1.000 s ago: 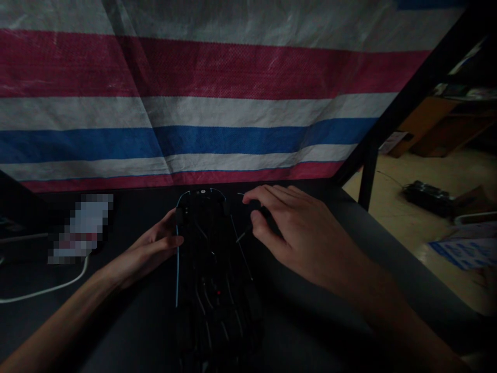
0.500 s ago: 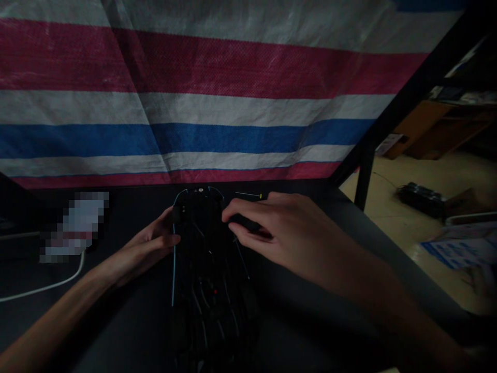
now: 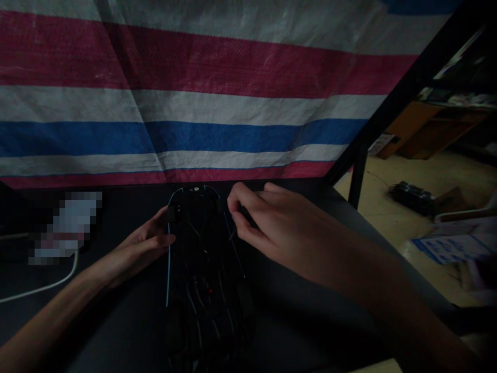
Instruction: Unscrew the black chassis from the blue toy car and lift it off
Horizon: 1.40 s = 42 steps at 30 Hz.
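Note:
A toy car lies upside down on the dark table, its black underside and wheels facing up and thin blue body edges showing along both sides. My left hand grips the car's left side near the front wheel, thumb on the edge and the other fingers partly hidden behind it. Just right of the car's front end is my right hand, thumb and index finger curled together in a pinch. Whatever sits between those fingers is too dark and hidden to name. A small red spot shows on the underside.
A blurred-out flat device with a white cable lies on the table at left. A striped woven sheet hangs behind the table. Beyond the table's right edge, a dark object and boxes stand on the floor.
My right hand has shifted up and away from the car's right side. A thin rod with a yellow end behind it is now out of sight. My left hand keeps its grip.

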Motion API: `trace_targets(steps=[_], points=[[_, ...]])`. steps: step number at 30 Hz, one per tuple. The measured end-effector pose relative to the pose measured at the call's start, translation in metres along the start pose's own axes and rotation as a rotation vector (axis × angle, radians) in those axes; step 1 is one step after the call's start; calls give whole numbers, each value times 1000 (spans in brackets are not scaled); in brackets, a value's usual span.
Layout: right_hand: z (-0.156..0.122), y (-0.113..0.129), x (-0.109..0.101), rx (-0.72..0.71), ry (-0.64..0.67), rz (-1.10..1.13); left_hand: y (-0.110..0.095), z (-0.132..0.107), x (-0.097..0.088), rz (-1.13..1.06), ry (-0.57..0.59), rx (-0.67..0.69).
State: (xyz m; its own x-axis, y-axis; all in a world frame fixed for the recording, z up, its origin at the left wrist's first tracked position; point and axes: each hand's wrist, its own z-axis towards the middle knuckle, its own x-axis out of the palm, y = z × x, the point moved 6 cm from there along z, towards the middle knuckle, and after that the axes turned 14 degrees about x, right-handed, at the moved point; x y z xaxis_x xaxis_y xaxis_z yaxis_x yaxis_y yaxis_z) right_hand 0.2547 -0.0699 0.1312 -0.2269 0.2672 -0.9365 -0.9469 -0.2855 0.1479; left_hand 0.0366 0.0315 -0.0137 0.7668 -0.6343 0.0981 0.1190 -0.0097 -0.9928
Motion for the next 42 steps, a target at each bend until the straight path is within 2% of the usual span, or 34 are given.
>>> trace_targets(steps=[4, 9, 14, 16, 19, 22, 27, 31, 36, 38, 42], points=[[6, -4, 2, 53, -40, -87, 0, 0, 0, -22, -4, 10], [8, 8, 0, 86, -125, -194, 1, 0, 0, -30, -28, 11], [7, 4, -2, 95, -128, -134, 2, -1, -1, -29, -40, 5], [5, -1, -3, 58, -108, -49, 3, -1, -2, -15, -48, 8], [1, -5, 0, 1, 3, 88, 3, -1, -3, 21, -47, 0], [0, -6, 3, 48, 71, 111, 1, -1, -1, 32, -32, -5], [4, 0, 3, 160, -50, -95, -3, 0, 2, 22, -10, 15], [3, 6, 3, 141, -143, -142, -1, 0, 3, 10, -12, 2], [1, 5, 2, 24, -59, 84, -1, 0, 3, -34, -21, 2], [0, 5, 2, -19, -24, 82, -2, 0, 3, -35, -17, 1], [1, 0, 5, 69, -11, -24, -4, 1, 5, -10, -13, 0]])
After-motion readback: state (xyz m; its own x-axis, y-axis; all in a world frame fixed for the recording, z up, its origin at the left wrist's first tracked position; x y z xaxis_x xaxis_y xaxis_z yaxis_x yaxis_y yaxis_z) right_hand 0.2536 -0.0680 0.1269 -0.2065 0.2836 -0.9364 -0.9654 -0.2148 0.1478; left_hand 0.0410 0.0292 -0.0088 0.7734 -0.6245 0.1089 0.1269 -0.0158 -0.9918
